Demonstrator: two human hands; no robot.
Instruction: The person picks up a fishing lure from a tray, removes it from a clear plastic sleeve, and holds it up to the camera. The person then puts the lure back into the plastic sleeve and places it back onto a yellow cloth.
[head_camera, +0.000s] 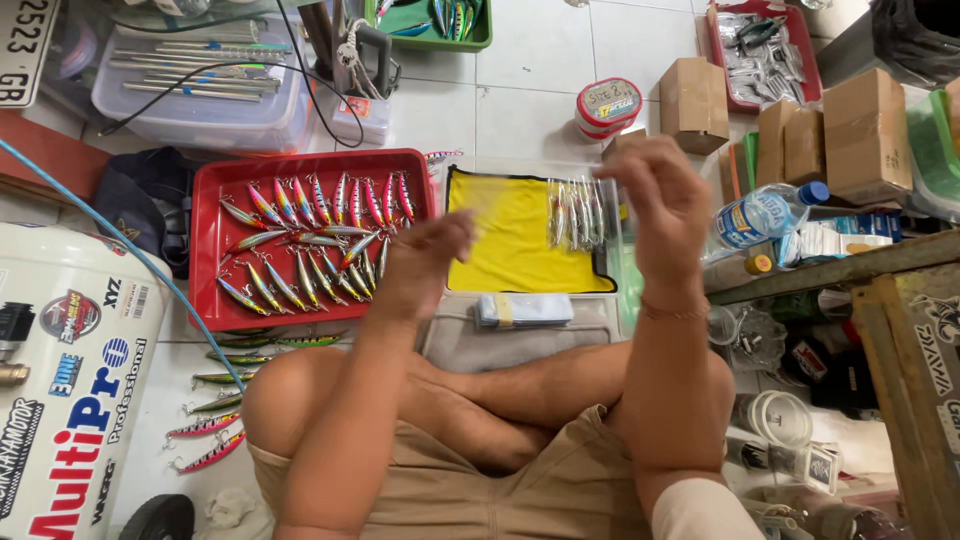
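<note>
I sit cross-legged on a tiled floor. My left hand (425, 262) and my right hand (660, 205) are raised over a yellow cloth (510, 262). Between them they hold a clear plastic bag (520, 205) stretched flat. Several slim silver fishing lures (577, 215) show at the bag's right end, close to my right hand's fingers; I cannot tell whether they are inside the bag or lying on the cloth. My left hand is blurred. Left of it stands a red tray (205, 215) filled with several colourful lures with hooks.
A stack of clear bags (525, 310) lies before my legs. Loose lures (215, 400) lie on the floor beside a white tank (70, 400). Cardboard boxes (865, 130), a water bottle (765, 215), a line spool (607, 105) and another red tray (712, 45) sit at the right.
</note>
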